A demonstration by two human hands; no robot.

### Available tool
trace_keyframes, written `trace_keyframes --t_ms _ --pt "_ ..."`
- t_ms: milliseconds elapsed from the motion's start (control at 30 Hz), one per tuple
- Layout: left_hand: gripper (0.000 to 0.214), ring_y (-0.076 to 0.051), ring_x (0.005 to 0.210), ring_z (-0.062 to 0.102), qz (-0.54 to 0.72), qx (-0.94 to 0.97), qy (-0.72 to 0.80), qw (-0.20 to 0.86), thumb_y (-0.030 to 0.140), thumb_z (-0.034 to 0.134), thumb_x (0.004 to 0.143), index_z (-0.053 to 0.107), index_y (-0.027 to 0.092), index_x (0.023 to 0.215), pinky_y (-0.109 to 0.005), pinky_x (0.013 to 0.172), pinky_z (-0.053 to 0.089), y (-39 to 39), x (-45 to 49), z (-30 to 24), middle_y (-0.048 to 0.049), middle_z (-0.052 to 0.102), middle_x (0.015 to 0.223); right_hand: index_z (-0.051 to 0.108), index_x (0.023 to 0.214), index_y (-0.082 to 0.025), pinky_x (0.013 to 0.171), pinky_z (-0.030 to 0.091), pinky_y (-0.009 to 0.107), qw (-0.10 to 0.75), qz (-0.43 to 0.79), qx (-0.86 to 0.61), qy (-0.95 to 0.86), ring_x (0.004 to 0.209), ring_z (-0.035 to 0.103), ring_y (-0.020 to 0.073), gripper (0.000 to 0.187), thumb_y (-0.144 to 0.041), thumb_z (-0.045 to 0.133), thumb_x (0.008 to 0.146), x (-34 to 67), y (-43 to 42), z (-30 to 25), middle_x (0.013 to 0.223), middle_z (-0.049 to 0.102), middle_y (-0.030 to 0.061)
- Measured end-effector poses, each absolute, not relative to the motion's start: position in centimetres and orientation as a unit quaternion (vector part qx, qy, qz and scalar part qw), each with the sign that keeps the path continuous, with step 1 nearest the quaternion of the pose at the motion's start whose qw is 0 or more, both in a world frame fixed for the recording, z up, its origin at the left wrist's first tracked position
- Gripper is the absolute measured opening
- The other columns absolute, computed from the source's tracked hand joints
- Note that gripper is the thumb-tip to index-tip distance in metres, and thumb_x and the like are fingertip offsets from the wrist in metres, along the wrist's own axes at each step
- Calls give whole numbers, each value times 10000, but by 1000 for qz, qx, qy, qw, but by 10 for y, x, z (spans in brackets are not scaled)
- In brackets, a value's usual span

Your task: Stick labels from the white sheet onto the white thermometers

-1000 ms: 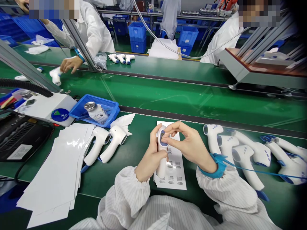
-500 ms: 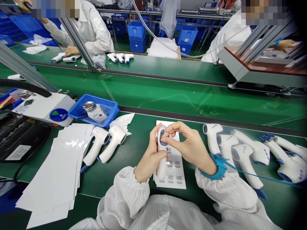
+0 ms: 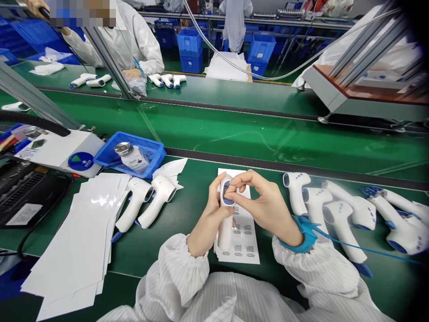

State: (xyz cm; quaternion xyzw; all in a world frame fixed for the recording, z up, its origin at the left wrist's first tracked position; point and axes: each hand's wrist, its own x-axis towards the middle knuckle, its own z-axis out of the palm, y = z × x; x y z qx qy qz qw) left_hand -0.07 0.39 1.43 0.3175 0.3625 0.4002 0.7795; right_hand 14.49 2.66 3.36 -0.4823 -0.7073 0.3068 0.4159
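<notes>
A white infrared thermometer (image 3: 225, 235) stands roughly upright in front of me, its blue-framed display window facing up towards me. My left hand (image 3: 212, 211) is wrapped round its head and upper handle. Thumb and forefinger of my right hand (image 3: 264, 199) are pinched together at the display window; whatever they hold there is too small to make out. Under the thermometer lies a stack of printed label sheets (image 3: 247, 243). A blue wrist strap (image 3: 303, 237) with a cord circles my right wrist.
Two thermometers (image 3: 160, 197) lie left, beside white sheets (image 3: 75, 237) and a blue tray (image 3: 152, 154) with a metal-topped bottle. Several more thermometers (image 3: 342, 223) lie right. Beyond the green conveyor belt (image 3: 217, 129), a co-worker in white (image 3: 140, 44) sits at the far bench.
My left thumb has shifted slightly up the thermometer's handle; my right hand stays at the window. Across the belt, a co-worker's hand has moved right, and the person at right has leaned away.
</notes>
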Motion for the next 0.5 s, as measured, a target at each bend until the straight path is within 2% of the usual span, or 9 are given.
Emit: trace_keyframes --t_ms 133,333,500 --pt "599 -70 604 505 395 317 388 770 213 467 878 273 429 1401 -275 612 465 4 0 13 -8 503 1246 595 881 -235 744 494 316 413 293 -477 -719 776 604 155 163 -143 697 793 144 26 35 836 655 -23" --pt "591 -83 600 506 385 345 402 756 191 433 880 282 423 1402 -275 612 452 0 0 12 -7 524 1145 588 952 -257 810 482 369 401 291 -444 -746 840 599 183 235 -127 683 780 147 30 38 884 678 -15" --pt "598 -98 647 494 384 346 395 759 160 436 863 312 412 1392 -278 631 453 -3 2 13 -15 504 1171 599 939 -243 760 491 326 440 276 -463 -718 821 595 167 177 -159 683 808 147 34 34 898 657 -6"
